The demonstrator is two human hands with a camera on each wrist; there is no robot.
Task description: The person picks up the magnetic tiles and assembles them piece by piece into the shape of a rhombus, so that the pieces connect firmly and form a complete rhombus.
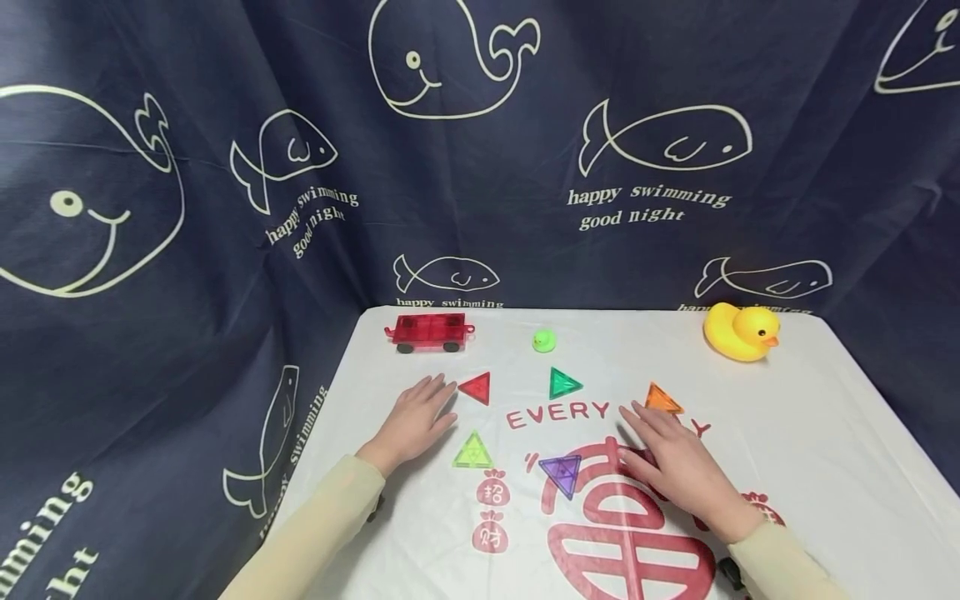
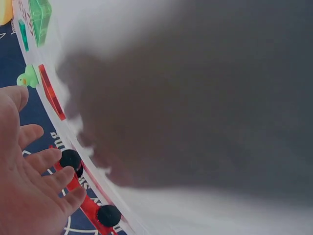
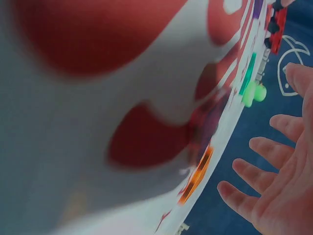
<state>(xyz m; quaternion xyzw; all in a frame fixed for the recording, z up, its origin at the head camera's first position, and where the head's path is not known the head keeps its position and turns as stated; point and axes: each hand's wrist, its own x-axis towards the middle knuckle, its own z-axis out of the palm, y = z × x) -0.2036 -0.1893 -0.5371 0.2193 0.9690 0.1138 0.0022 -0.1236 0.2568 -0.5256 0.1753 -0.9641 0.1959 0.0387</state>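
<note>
Desk, white printed cover. 5 triangular tiles, 2 rows. Far row, L to R: red tile, green tile, orange tile. Near row: lime tile, purple tile, both betw. the hands. Far edge: red wagon L, green duck mid, yellow duck R.

L hand: fingers spread, nothing held, tips just beside red tile. R hand: ditto, by orange tile. Contact w/ either tile, can't tell.

Step, my guess: a reach or pause, no tile picked up. Picking 1 up would call for a fingertip pinch at its thin edge.

Obscured: cover lettering partly under R hand; dark object by R sleeve, unidentified; L wrist view mostly shadow; R wrist view blurred up close; forearms cut off at near side.
</note>
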